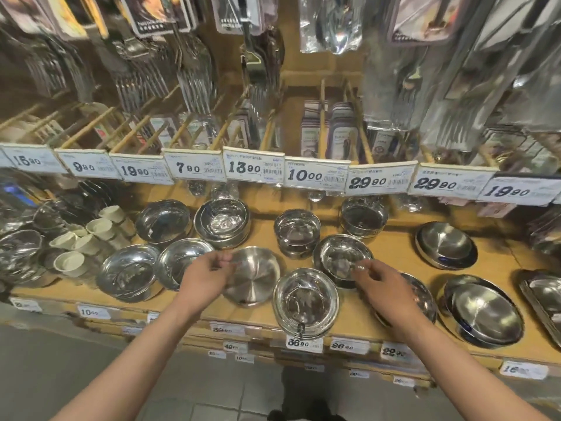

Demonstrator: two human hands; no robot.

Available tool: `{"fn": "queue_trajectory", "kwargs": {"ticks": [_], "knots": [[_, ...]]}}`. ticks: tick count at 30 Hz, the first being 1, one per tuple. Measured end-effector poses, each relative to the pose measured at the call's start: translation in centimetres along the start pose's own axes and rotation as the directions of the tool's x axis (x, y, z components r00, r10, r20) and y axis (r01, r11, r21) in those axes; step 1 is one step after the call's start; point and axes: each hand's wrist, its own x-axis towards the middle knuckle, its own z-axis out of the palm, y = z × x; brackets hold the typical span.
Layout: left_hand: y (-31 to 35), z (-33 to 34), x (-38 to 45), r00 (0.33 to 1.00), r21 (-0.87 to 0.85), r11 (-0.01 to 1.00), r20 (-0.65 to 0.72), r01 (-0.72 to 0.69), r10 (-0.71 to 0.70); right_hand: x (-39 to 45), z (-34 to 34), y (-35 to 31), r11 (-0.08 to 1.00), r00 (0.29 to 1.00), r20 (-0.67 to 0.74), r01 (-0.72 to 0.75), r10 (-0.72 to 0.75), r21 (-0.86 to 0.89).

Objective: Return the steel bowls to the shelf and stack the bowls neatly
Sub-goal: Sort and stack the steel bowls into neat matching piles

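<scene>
Shop shelf (394, 247) of wood holds many steel bowls. Left hand (206, 273) pinches the rim of a flat bowl (253, 276). Right hand (381, 282) pinches a shiny bowl (341, 256). I think stacking is underway; next, each bowl needs setting squarely onto a matching pile.

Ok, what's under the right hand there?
A steel plate lies under the right hand and forearm; only its rim edge shows, the rest is covered.
</scene>
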Motion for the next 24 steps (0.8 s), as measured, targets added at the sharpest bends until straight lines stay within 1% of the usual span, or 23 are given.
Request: {"fn": "queue_trajectory", "kwargs": {"ticks": [3, 6, 8, 10, 12, 15, 17, 18, 19, 20, 22, 23, 24], "knots": [[-0.9, -1.6, -1.0, 0.996, -0.034, 0.998, -0.068, 0.051, -0.053, 1.4, 1.6, -1.8, 0.998, 0.995, 0.097, 0.021, -0.027, 0.066], [-2.3, -3.8, -1.8, 0.982, -0.075, 0.993, -0.155, 0.096, -0.107, 2.9, 3.9, -3.7, 0.994, 0.969, 0.22, 0.114, -0.112, 0.004], [-3.7, -5.7, -2.4, 0.965, -0.094, 0.987, -0.218, 0.127, -0.145, 3.4, 5.5, -4.7, 0.994, 0.952, 0.285, 0.102, -0.112, 0.049], [-5.2, -7.6, -2.9, 0.948, -0.085, 0.983, -0.264, 0.162, -0.179, 3.7, 7.5, -5.7, 0.995, 0.933, 0.352, 0.054, -0.079, 0.082], [-6.8, -9.5, -3.1, 0.932, -0.085, 0.976, -0.292, 0.199, -0.216, 4.0, 9.6, -6.9, 0.998, 0.92, 0.388, 0.057, -0.057, 0.013], [-8.7, -12.2, -2.7, 0.916, -0.151, 0.964, -0.309, 0.218, -0.256, 4.9, 13.6, -8.7, 1.0, 0.919, 0.394, 0.009, -0.001, -0.019], [-9.8, -13.9, -1.7, 0.912, -0.18, 0.957, -0.303, 0.229, -0.276, 5.2, 16.5, -9.6, 0.999, 0.912, 0.41, 0.013, 0.008, -0.048], [-10.4, -14.8, -0.9, 0.914, -0.182, 0.955, -0.293, 0.235, -0.28, 5.1, 18.0, -10.0, 0.999, 0.902, 0.431, 0.021, 0.0, -0.045], [-11.0, -15.8, -0.1, 0.919, -0.177, 0.955, -0.28, 0.236, -0.279, 5.0, 19.8, -10.5, 1.0, 0.897, 0.442, -0.012, 0.021, -0.023], [-11.7, -16.8, 0.9, 0.922, -0.162, 0.957, -0.268, 0.242, -0.279, 4.7, 21.5, -10.9, 0.999, 0.9, 0.434, -0.036, 0.049, -0.039], [-12.9, -19.0, 2.7, 0.923, -0.116, 0.96, -0.265, 0.257, -0.279, 4.1, 24.8, -11.9, 0.989, 0.909, 0.407, -0.035, 0.092, -0.145], [-13.5, -20.0, 3.5, 0.921, -0.09, 0.96, -0.269, 0.267, -0.281, 3.9, 26.1, -12.3, 0.972, 0.915, 0.388, -0.013, 0.105, -0.234], [-14.0, -21.0, 4.3, 0.919, -0.061, 0.957, -0.268, 0.282, -0.288, 3.6, 27.0, -12.8, 0.944, 0.931, 0.355, 0.039, 0.085, -0.327]]}}
